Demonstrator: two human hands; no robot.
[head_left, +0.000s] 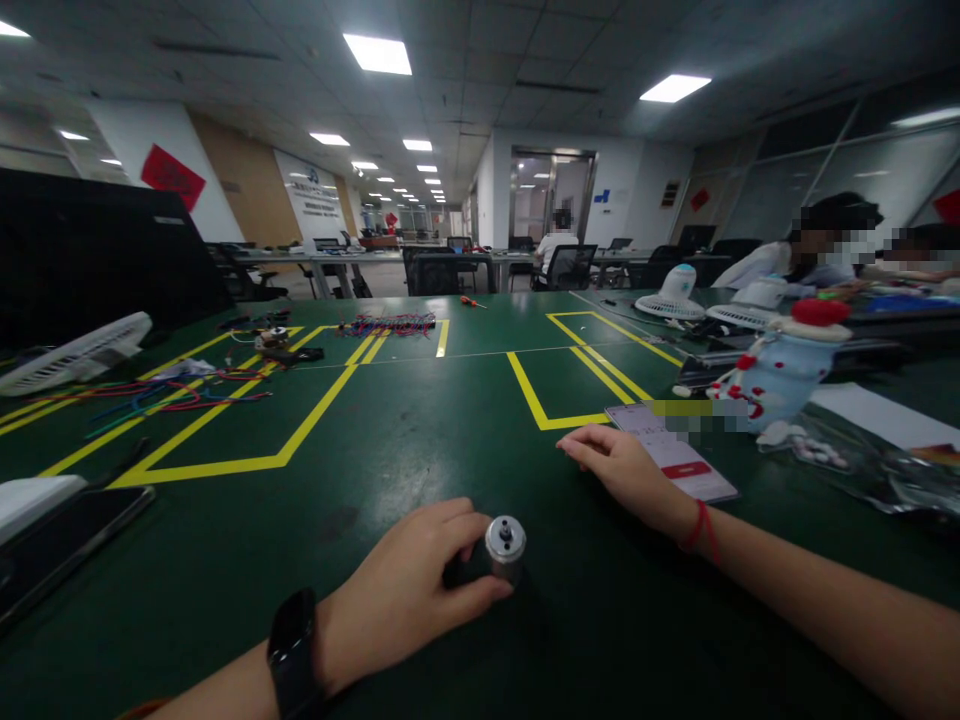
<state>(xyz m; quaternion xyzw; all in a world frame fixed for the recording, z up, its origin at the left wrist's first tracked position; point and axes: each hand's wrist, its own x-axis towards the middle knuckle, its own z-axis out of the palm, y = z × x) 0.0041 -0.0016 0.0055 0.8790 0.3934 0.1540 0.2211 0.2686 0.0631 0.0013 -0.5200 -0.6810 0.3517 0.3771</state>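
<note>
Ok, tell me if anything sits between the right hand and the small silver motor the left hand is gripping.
Nothing visible does. The left hand holds the small silver cylindrical motor on the dark green table mat. The right hand rests flat farther back to the right, with only bare mat between them.

Two hands rest on one green table [420,440]: the left hand [409,590] grips one small motor [505,546], the right hand [622,470] lies flat and empty. One black watch [292,650] and one red wrist cord [701,530] are worn. Also counted: three white fans [75,352] [671,295] [757,300], one phone [60,545], one snowman figure [780,375], one card [675,450], one orange screwdriver [472,301], and at least three yellow taped boxes [540,405].
</note>
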